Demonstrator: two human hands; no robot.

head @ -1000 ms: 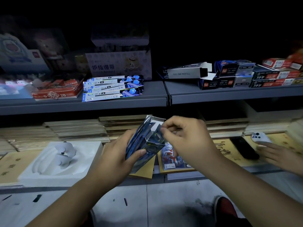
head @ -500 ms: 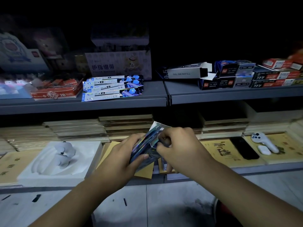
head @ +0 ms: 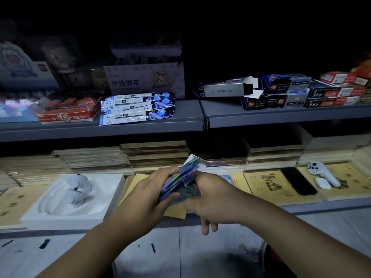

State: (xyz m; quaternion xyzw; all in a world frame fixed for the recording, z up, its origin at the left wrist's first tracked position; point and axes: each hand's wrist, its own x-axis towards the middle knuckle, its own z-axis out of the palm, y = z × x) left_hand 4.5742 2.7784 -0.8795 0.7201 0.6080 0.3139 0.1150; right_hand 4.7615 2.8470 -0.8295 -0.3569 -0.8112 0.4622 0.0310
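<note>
The left hand (head: 148, 189) grips a shiny blue pack (head: 181, 176), fingers curled round its left side and thumb across the front. The pack is tilted and held in the air over the front edge of the lower shelf (head: 301, 207). The right hand (head: 212, 199) pinches its right end between thumb and forefinger, with two fingers hanging loose. A white tray (head: 112, 197) sits to the left.

The upper grey shelf (head: 188, 115) carries, from left to right, a red 2B pencil box (head: 68, 115), blue-and-white pen packs (head: 136, 109) with a finger bandage carton (head: 144, 81) behind them, a gel ink refill box (head: 226, 90), and stacked dark boxes (head: 281, 93). On the lower shelf (head: 321, 206), paper stacks (head: 90, 159) line the far side. Nearer lie a white foam tray (head: 112, 189) on the left and yellow copybooks (head: 269, 187) on the right.
</note>
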